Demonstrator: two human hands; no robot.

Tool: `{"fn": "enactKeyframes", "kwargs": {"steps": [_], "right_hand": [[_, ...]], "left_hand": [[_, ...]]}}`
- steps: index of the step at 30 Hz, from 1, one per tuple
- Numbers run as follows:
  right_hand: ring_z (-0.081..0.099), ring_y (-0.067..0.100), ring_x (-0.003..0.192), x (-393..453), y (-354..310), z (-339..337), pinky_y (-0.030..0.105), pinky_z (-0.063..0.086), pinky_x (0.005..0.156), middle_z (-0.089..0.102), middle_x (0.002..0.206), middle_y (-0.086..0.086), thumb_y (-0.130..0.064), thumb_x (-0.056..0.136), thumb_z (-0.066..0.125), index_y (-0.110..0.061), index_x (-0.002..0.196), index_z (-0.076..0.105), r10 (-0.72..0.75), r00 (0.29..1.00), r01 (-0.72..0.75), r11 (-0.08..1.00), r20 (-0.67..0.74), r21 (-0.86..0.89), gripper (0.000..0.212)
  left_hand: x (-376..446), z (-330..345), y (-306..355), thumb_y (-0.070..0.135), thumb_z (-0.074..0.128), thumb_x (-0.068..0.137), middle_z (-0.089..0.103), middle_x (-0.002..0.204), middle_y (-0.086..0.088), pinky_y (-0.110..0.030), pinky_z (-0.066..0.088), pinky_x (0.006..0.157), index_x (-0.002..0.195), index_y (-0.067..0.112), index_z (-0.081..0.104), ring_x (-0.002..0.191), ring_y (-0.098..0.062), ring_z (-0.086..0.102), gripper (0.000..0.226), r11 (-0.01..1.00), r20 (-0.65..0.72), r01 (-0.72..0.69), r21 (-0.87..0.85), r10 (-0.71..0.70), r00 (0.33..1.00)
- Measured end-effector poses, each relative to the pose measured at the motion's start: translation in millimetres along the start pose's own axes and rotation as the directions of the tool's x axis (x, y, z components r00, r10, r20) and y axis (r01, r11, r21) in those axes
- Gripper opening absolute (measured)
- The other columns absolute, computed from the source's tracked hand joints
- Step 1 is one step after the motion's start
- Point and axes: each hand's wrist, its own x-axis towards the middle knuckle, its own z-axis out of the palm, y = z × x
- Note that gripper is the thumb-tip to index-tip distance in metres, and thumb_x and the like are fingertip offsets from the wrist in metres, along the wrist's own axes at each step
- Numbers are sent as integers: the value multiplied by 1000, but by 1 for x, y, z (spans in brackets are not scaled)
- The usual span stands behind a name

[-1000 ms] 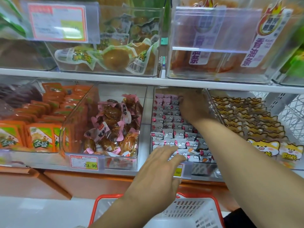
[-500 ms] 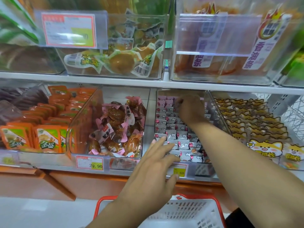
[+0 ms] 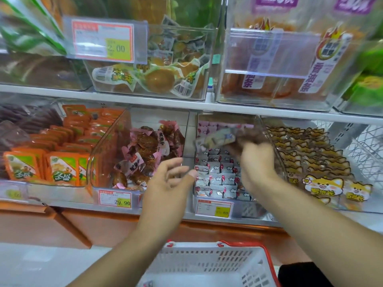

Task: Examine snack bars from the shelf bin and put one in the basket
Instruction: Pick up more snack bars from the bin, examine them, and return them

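Two hands in view. Right hand [image 3: 253,160] is raised over the clear shelf bin [image 3: 269,141] of small white-and-pink snack bars [image 3: 219,179], fingers curled around one blurred snack bar [image 3: 217,138] held above the rows; motion blur hides the exact finger placement. Left hand [image 3: 169,183] hangs just left of that bin, fingers spread and relaxed, gripping nothing, thumb tip near the bin's front left corner.

Counts: one bar in the right hand. Bars left in the bin lie in about four columns; the row count cannot be told behind the hand. One white basket [image 3: 215,264] with red rim, directly below both wrists; no bar seen in the part that shows. Two price tags [image 3: 115,198] on the shelf edge below the hands, one reading 29.90, the other under the snack bar bin.

Change from 0.5 s ago: right hand was deep at the bin's back, down among the bars; now pulled toward the front and lifted, bar in grasp. Left hand has shifted slightly left, off the bin front.
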Motion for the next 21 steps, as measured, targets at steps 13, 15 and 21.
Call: {"fn": "enactKeyframes", "kwargs": {"steps": [13,15,21], "right_hand": [[75,28,100,-51,4,-46,26,61,75,77,106,16,-10,97,61,-6,94,66,331,891,-336,941,309,-38,7],[75,28,99,-49,6,-49,26,61,74,76,107,18,-8,97,61,-6,93,65,335,887,-346,938,316,-24,7],[72,22,108,-46,5,-56,32,59,88,73,120,0,-13,72,81,-18,118,63,193,876,-113,973,442,-202,50]], "left_hand": [[5,-19,-10,48,79,65,78,98,-7,-20,57,68,82,24,79,91,-19,76,30,925,-8,108,-365,-119,993],[7,-19,-12,42,77,69,78,99,-11,-20,58,71,76,24,78,91,-21,76,20,909,10,119,-399,-125,992],[10,-11,-16,23,67,94,71,92,-18,-19,58,69,88,10,69,81,-19,69,15,918,-53,106,-382,-136,989]]}}
